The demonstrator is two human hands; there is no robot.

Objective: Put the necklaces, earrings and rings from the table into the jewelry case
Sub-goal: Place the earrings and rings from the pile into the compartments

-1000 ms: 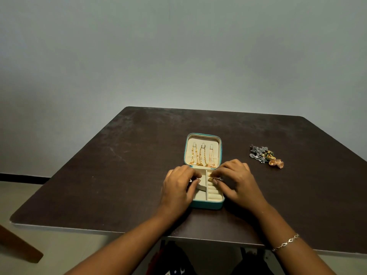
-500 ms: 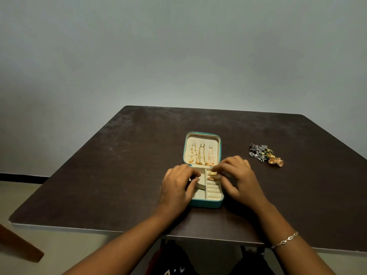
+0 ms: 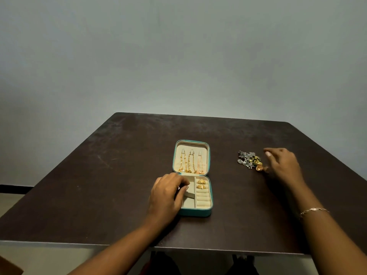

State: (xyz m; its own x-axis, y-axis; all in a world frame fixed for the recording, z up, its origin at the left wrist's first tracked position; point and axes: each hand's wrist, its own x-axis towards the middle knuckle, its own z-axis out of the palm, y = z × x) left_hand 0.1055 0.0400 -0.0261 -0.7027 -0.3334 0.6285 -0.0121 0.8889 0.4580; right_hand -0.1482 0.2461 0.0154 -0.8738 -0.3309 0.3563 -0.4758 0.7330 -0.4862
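A teal jewelry case [image 3: 195, 212] lies open in the middle of the dark table. Three gold necklaces [image 3: 191, 162] hang in its lid. Two gold rings [image 3: 201, 184] sit in the top slots of the ring rolls on its right side. My left hand [image 3: 166, 195] rests on the case's left edge, fingers curled over the left compartment, holding nothing I can see. My right hand [image 3: 283, 165] is out to the right, fingers spread, just beside a small pile of silver and gold jewelry [image 3: 249, 160] on the table; its thumb is close to the orange-gold piece at the pile's near end.
The dark brown table [image 3: 99, 185] has its near edge just below my forearms and a plain wall behind it. A thin bracelet [image 3: 313, 210] is on my right wrist.
My right hand has left the case, with a second ring now in the ring rolls, and moved right to the pile of jewelry. My left hand has stayed on the case.
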